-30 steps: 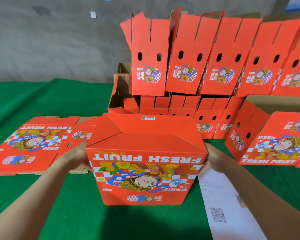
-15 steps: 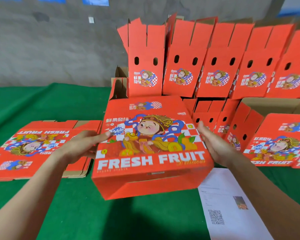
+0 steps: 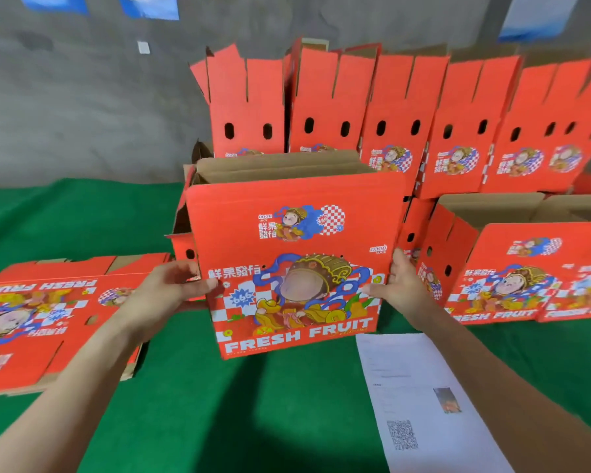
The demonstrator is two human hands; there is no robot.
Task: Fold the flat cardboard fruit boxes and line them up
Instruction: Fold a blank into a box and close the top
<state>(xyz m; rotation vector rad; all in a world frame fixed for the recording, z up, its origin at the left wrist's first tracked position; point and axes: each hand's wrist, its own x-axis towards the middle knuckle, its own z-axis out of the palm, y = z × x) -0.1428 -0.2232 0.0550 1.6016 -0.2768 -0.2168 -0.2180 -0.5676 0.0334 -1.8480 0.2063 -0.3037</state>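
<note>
A folded red "FRESH FRUIT" box (image 3: 297, 268) is upright in front of me, its open top showing brown cardboard, its printed front facing me. My left hand (image 3: 171, 291) grips its left edge, thumb on the front face. On the opposite edge my right hand (image 3: 401, 285) holds it the same way. The box looks lifted a little above the green table (image 3: 219, 404). To the left lies a stack of flat unfolded boxes (image 3: 41, 322). Folded boxes stand in rows behind: an upper row (image 3: 400, 124) with raised flaps, and more at the right (image 3: 533, 271).
A white printed sheet with a QR code (image 3: 420, 401) lies on the green cloth at the lower right. A grey concrete wall (image 3: 82, 97) rises behind the table. Another open box (image 3: 181, 240) stands just behind the held one.
The box has been turned over from bottom-up to upright, open top now upward, and raised toward the rows behind. Both hands stayed on its sides through the turn.
</note>
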